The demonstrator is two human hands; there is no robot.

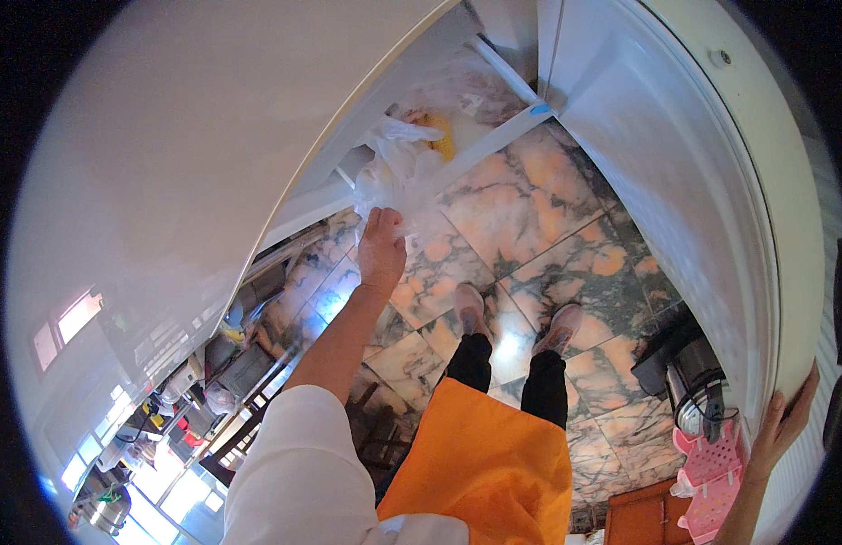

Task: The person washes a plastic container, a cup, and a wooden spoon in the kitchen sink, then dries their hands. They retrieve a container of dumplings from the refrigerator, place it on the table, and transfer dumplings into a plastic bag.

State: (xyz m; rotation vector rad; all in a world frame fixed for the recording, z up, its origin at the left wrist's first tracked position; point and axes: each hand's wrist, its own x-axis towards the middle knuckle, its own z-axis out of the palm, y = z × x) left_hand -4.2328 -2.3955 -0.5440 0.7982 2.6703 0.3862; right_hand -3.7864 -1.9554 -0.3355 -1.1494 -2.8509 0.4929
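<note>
My left hand grips the end of a crumpled translucent plastic bag. The bag reaches back over the front edge of the open white cabinet, which looks like a freezer or refrigerator. Behind the bag is a yellow textured item, partly covered, and clear plastic wrapping around it hides other contents. Whitish mist blurs this area. On the far right, my right hand holds the outer edge of the swung-out white door, its thumb and fingers around the rim.
A glossy white panel fills the left side. My feet stand on marbled floor tiles. At lower right are a black-and-silver appliance, a pink perforated plastic rack and a brown wooden cabinet. A cluttered table stands lower left.
</note>
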